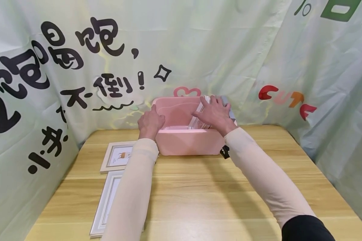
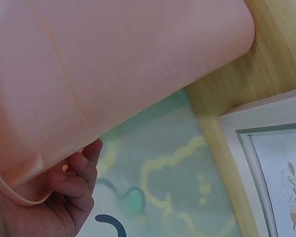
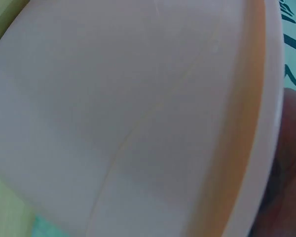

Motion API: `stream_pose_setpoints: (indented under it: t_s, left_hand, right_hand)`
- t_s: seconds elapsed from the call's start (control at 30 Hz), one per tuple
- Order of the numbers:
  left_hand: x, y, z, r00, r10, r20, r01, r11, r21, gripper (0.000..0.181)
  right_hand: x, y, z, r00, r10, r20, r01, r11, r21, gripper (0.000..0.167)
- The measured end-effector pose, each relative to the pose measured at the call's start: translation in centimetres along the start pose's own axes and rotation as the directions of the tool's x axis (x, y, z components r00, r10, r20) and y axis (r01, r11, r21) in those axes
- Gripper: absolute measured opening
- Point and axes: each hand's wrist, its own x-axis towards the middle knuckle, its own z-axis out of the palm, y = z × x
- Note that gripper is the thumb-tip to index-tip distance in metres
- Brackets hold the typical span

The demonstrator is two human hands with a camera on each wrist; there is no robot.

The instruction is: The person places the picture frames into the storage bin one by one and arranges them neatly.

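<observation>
A pink plastic bin point(image 1: 188, 143) stands toward the back of the table. My left hand point(image 1: 151, 123) grips its left rim; in the left wrist view the fingers point(image 2: 78, 183) curl under that rim. At the right side, my right hand point(image 1: 215, 113) reaches over the rim and holds a white picture frame point(image 1: 196, 121) that leans inside the bin. The hand covers much of this frame. In the right wrist view the bin's outer wall point(image 3: 113, 113) fills most of the picture, with only part of the hand point(image 3: 292, 163) showing past the rim.
Two light picture frames lie on the wooden table point(image 1: 193, 197) at left: a smaller one point(image 1: 110, 159) and a larger one point(image 1: 104, 207), both partly under my left sleeve. Grey point(image 1: 231, 113) and black point(image 1: 225, 152) objects show beside the bin's right side. A printed curtain point(image 1: 229, 50) hangs behind.
</observation>
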Motion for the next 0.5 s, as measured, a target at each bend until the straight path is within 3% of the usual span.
stream_pose_setpoints:
  t_s: [0.27, 0.5]
  left_hand:
    - [-0.1, 0.1, 0.0, 1.0, 0.002, 0.007, -0.002, 1.0, -0.003, 0.069]
    - [-0.2, 0.1, -0.1, 1.0, -0.001, 0.007, 0.001, 1.0, -0.009, 0.069]
  right_hand:
    - [-2.1, 1.9, -0.2, 0.998, -0.056, -0.033, 0.055, 0.998, -0.029, 0.093]
    - [-3.4, 3.2, -0.5, 0.997, -0.069, -0.014, 0.068, 0.996, -0.055, 0.102]
